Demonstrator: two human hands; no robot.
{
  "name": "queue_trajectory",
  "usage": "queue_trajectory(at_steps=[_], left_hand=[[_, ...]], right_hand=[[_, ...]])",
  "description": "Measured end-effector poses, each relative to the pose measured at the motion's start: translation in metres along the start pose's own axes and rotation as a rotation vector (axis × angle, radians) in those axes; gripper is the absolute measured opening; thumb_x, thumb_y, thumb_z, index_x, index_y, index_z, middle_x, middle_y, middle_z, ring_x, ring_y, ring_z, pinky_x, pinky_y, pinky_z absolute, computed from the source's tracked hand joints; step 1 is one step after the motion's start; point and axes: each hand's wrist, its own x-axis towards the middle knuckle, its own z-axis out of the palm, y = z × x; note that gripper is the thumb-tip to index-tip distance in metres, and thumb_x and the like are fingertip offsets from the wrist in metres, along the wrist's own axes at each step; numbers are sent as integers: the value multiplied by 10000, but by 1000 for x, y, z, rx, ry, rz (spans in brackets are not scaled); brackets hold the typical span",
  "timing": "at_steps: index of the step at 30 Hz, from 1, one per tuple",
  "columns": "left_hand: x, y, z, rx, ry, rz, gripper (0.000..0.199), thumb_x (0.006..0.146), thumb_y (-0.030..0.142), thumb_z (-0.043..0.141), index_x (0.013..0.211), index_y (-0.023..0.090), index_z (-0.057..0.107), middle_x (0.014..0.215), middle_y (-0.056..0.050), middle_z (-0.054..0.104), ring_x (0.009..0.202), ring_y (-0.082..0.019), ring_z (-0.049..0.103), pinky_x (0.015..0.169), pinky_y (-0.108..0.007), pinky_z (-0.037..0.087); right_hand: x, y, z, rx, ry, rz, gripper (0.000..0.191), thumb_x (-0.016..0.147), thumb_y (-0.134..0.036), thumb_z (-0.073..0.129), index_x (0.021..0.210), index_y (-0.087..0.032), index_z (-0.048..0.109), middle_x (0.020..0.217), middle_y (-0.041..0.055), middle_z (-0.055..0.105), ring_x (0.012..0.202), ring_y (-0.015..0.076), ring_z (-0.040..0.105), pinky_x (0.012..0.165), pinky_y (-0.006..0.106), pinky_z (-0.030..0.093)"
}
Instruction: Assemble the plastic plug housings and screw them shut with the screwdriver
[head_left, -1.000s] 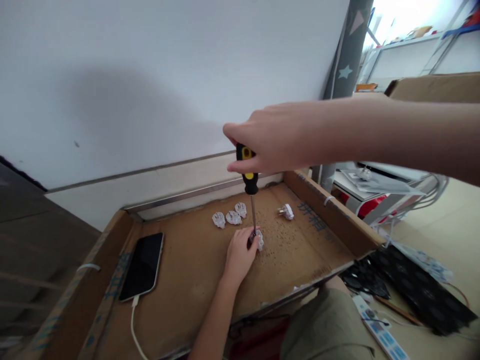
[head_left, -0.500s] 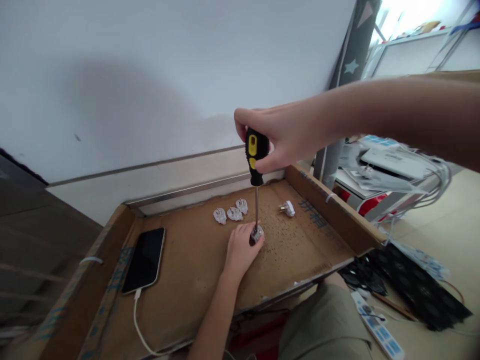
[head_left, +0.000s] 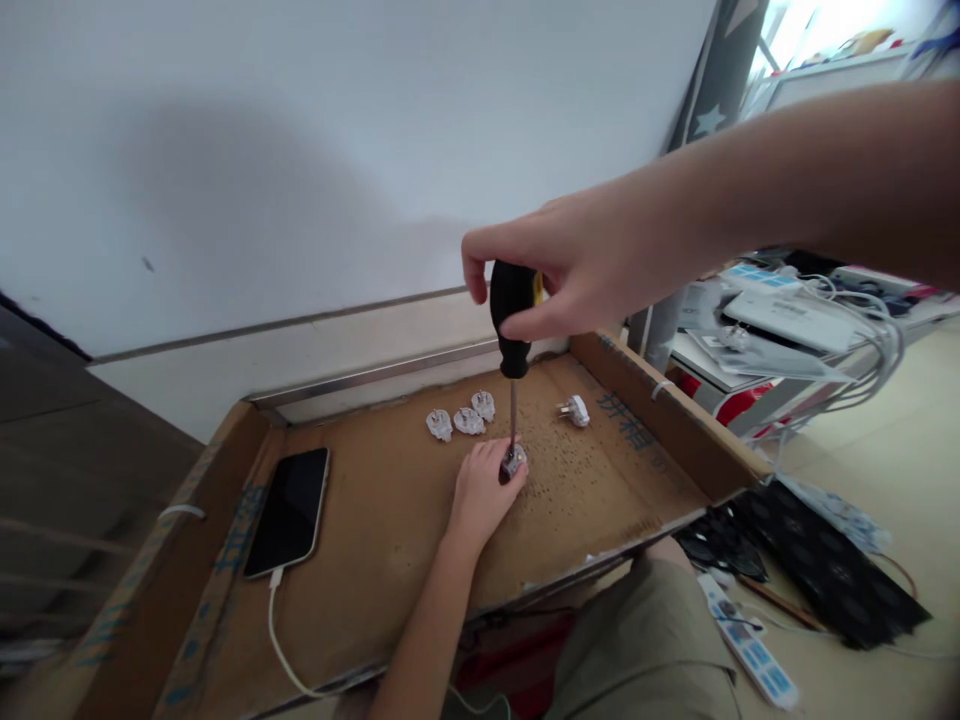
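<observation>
My right hand (head_left: 551, 270) grips the black and yellow handle of a screwdriver (head_left: 513, 335), which stands upright. The screwdriver's tip meets a small clear plug part (head_left: 514, 461) on the cardboard. Beside the tip, my left hand (head_left: 482, 492) holds that part between thumb and fingers. Several clear plug pieces with metal pins, one of them here (head_left: 469, 421), lie just behind my left hand. Farther right rests a white plug (head_left: 575, 410) on its side, its pins pointing left.
The cardboard tray (head_left: 667, 425) has raised side walls. At its left lies a phone (head_left: 291, 512) with a white cable. A power strip (head_left: 750, 640) and black sheets (head_left: 832, 570) are on the floor at right, below a table (head_left: 795, 325) with cables.
The screwdriver handle has turned in my right hand, so its yellow patches now face right. My right fingers have shifted around it. My left hand keeps its hold on the plug part.
</observation>
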Motion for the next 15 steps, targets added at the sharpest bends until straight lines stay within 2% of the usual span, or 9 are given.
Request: queue_trajectory(at_steps=[3, 5, 7, 9, 11, 13, 15], left_hand=[[-1, -1, 0, -9, 6, -7, 318, 816, 250, 564, 1129, 199, 571, 1084, -51, 642, 1012, -225, 557, 902, -378, 428], [-1, -1, 1, -21, 9, -5, 319, 815, 251, 566, 1131, 206, 571, 1086, -49, 641, 1015, -222, 557, 905, -371, 428], [-1, -2, 1, -29, 9, -4, 316, 818, 252, 563, 1131, 214, 572, 1085, -46, 640, 1020, -220, 555, 907, -367, 428], [-2, -3, 2, -32, 9, -4, 312, 820, 253, 560, 1130, 215, 572, 1081, -46, 641, 1020, -221, 554, 905, -368, 429], [-2, -3, 2, -30, 10, 0, 310, 820, 252, 561, 1127, 213, 573, 1083, -47, 641, 1018, -223, 553, 905, -372, 429], [-2, -2, 2, -24, 12, -1, 306, 817, 251, 566, 1120, 211, 574, 1087, -47, 641, 1021, -225, 552, 907, -376, 427], [-2, 0, 2, -16, 10, -8, 301, 818, 248, 565, 1116, 210, 574, 1083, -49, 642, 1021, -229, 553, 907, -384, 425]], right_hand=[[1, 0, 4, -135, 222, 35, 599, 832, -671, 273, 1164, -205, 450, 811, 64, 545, 666, 147, 501, 600, 284, 324], [1, 2, 2, -141, 185, 5, 601, 794, -683, 367, 1190, -237, 441, 862, 53, 550, 667, 133, 499, 599, 268, 324], [1, 4, -3, -51, 20, -39, 560, 756, -591, 516, 1235, -322, 408, 907, 10, 559, 645, 96, 498, 599, 242, 344], [2, 5, -6, 1, -66, -32, 516, 770, -517, 531, 1245, -355, 408, 891, -14, 568, 637, 79, 499, 614, 235, 367], [2, 4, -5, -49, -9, 31, 496, 805, -615, 415, 1169, -288, 498, 821, 15, 565, 651, 109, 505, 632, 272, 378], [3, 2, -2, -128, 125, 102, 691, 765, -767, 279, 1107, -224, 536, 790, 54, 554, 666, 152, 508, 638, 316, 375], [2, -2, -1, -97, 155, 79, 783, 727, -818, 270, 1210, -233, 461, 936, 75, 561, 707, 165, 518, 643, 316, 377]])
